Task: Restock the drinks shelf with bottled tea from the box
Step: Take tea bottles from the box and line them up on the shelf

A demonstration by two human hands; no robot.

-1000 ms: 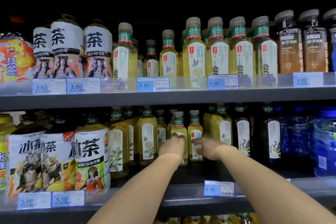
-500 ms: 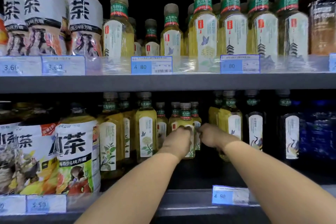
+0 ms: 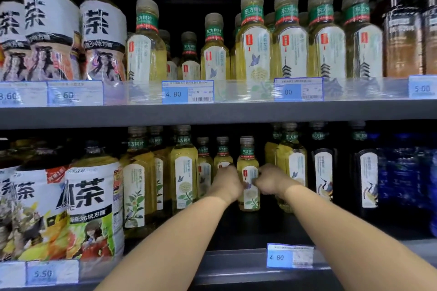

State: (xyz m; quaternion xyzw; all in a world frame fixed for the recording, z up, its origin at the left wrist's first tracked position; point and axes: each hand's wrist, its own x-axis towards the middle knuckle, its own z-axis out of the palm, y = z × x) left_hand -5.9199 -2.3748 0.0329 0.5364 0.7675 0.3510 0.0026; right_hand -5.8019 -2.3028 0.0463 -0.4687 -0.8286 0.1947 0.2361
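One yellow tea bottle, white floral label, left hand, right hand gripping it

Your tea bottle stands upright, set back on the lower shelf: pale yellow tea, white flowered label, grey cap.

On the lower shelf, a tea bottle stands between the left hand and right hand. Further bottles stand behind it, and large iced-tea bottles at far left.
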